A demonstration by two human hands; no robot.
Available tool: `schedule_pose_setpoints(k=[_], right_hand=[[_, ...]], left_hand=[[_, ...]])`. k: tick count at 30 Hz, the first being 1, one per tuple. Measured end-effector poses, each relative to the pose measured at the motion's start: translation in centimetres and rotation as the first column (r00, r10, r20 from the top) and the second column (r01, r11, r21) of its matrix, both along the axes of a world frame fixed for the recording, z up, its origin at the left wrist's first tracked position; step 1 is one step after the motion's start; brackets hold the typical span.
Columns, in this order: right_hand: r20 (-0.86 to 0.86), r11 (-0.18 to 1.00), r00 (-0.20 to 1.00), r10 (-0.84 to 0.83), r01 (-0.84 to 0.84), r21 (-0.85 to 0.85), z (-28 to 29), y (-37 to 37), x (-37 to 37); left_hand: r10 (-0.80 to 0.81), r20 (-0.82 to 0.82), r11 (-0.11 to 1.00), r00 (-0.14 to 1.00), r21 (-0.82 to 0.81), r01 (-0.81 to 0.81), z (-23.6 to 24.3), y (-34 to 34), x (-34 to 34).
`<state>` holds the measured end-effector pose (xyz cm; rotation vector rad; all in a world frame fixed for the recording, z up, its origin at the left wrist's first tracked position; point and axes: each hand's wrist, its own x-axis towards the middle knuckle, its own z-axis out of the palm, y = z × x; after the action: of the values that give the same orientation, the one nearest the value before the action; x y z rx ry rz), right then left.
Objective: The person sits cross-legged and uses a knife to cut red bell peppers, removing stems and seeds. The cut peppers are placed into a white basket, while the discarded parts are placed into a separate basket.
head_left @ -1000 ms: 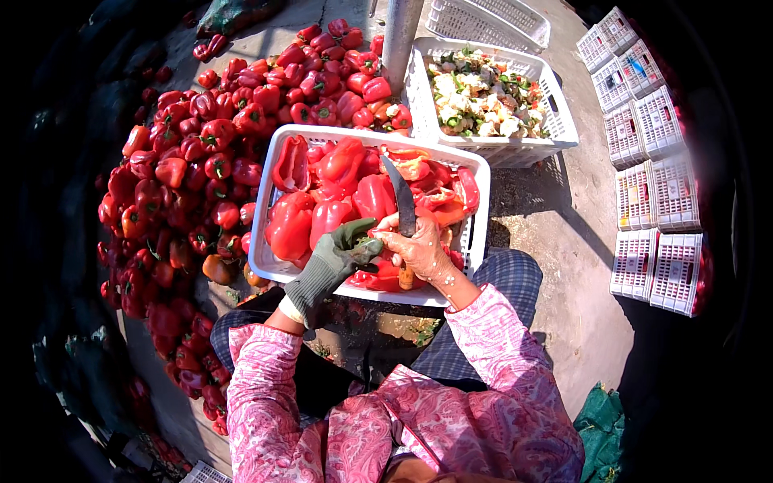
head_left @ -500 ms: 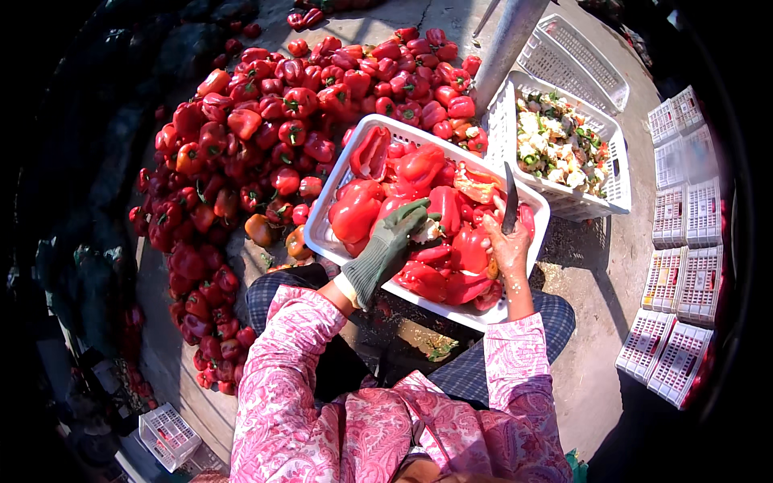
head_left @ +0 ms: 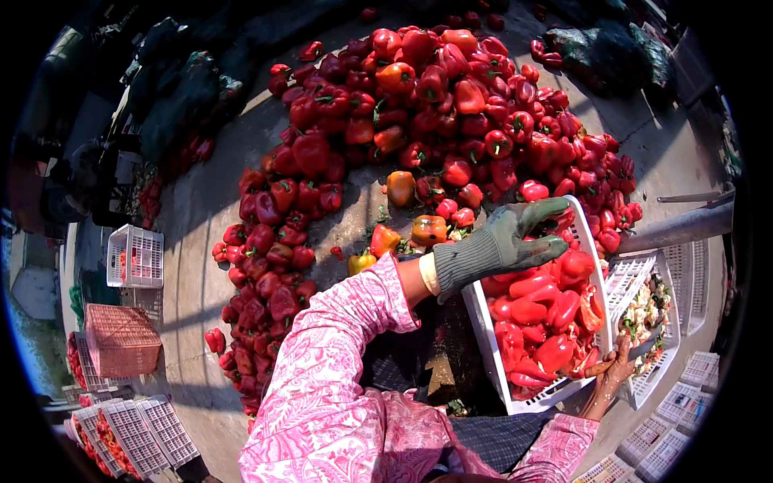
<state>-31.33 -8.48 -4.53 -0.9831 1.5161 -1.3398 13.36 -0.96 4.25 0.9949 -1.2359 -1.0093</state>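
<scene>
My left hand (head_left: 509,241), in a grey-green glove, is over the far left part of a white plastic crate (head_left: 485,342). Its fingers and thumb are spread with nothing between them. Red bell pepper pieces (head_left: 555,352), cored and cut open, fill the crate. At the crate's right side my bare right hand (head_left: 616,375) grips a knife (head_left: 646,346); the wooden handle shows at the fingers and the dark blade points right, over a second white crate (head_left: 630,282). Pale pepper cores and green stems (head_left: 644,312) lie in that second crate.
A large heap of whole red bell peppers (head_left: 467,97) curves around the far and left sides. Several orange peppers (head_left: 400,187) lie nearer. A metal pole (head_left: 684,227) stands at the right. More crates (head_left: 137,258) are at left, with stacked ones (head_left: 668,414) lower right.
The view has swung left. My left hand has let go of a pale pepper core and opened out. The right hand, with the knife, has shifted to the crate's right edge.
</scene>
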Motion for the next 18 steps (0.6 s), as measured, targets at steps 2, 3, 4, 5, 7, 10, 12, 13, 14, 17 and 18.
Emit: schedule_pose_setpoints(k=[2, 3, 4, 5, 7, 10, 12, 13, 14, 17, 18], right_hand=[[-0.136, 0.992, 0.983, -0.124, 0.125, 0.001, -0.5, -4.2, -7.6], [-0.231, 0.979, 0.951, -0.205, 0.201, -0.04, -1.0, -6.0, -10.3], [-0.265, 0.963, 0.927, -0.266, 0.269, -0.026, -2.2, -7.6, -12.0], [-0.312, 0.936, 0.886, -0.344, 0.352, -0.033, -2.1, -8.6, -12.6], [-0.371, 0.961, 0.892, -0.259, 0.276, -0.006, -1.4, -8.4, -10.7], [-0.448, 0.964, 0.871, -0.201, 0.258, 0.069, -1.6, -6.8, -4.6], [-0.484, 0.956, 0.861, -0.156, 0.254, 0.145, -2.1, -5.9, -0.2], [-0.487, 0.958, 0.863, -0.137, 0.241, 0.156, -3.1, -5.5, -0.7], [-0.535, 0.942, 0.835, -0.127, 0.271, 0.199, -3.4, -5.5, -0.1], [-0.586, 0.936, 0.809, -0.045, 0.24, 0.259, -3.6, -5.4, 0.9], [-0.611, 0.934, 0.788, -0.076, 0.271, 0.234, -3.0, -4.7, 1.4]], left_hand=[[0.338, -0.026, 0.937, 0.941, 0.096, -0.335, -3.9, 0.7, 8.6], [0.496, -0.062, 0.861, 0.866, 0.169, -0.48, -7.3, 2.1, 13.2], [0.669, 0.298, 0.666, 0.681, 0.166, -0.727, -11.7, 3.9, 18.6], [0.708, 0.348, 0.556, 0.614, 0.262, -0.789, -16.5, 5.8, 24.2], [0.572, 0.77, 0.245, 0.281, 0.167, -0.955, -20.9, 10.8, 31.9], [0.461, 0.877, 0.063, 0.132, 0.116, -0.991, -23.8, 13.6, 38.6], [0.342, 0.928, -0.066, 0.145, 0.178, -0.982, -26.7, 13.5, 42.6], [0.305, 0.941, -0.123, 0.147, 0.192, -0.974, -28.4, 12.3, 43.8], [0.266, 0.952, -0.184, 0.152, 0.205, -0.961, -30.1, 11.5, 45.2], [0.209, 0.975, -0.334, 0.079, 0.147, -0.931, -32.1, 9.1, 46.0], [0.178, 0.984, -0.39, 0.004, 0.075, -0.918, -31.6, 7.2, 44.8]])
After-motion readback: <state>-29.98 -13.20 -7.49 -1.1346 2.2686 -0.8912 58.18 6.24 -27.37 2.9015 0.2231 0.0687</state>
